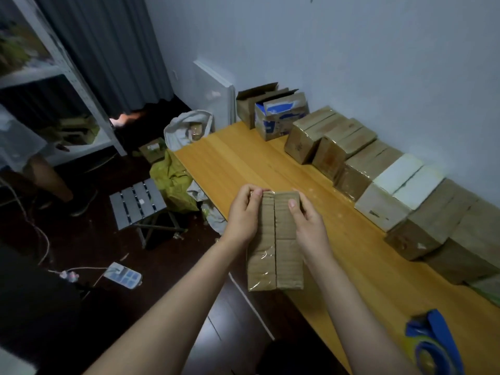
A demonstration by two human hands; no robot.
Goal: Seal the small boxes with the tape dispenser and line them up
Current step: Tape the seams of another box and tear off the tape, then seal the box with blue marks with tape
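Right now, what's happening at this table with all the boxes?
A person grips a small brown cardboard box with both hands, the left hand and right hand on its sides, flaps shut, at the near edge of the long wooden table. A row of similar boxes, one white, stands along the wall. The blue and yellow tape dispenser lies on the table near the right arm, with neither hand on it.

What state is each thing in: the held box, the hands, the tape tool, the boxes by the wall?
Held box: flaps shut, glossy tape near end.
Left hand: grips the box's left side.
Right hand: grips its right side.
Tape dispenser: lying on table, untouched.
Row of boxes: closed, lined up side by side.
Far boxes: flaps open.
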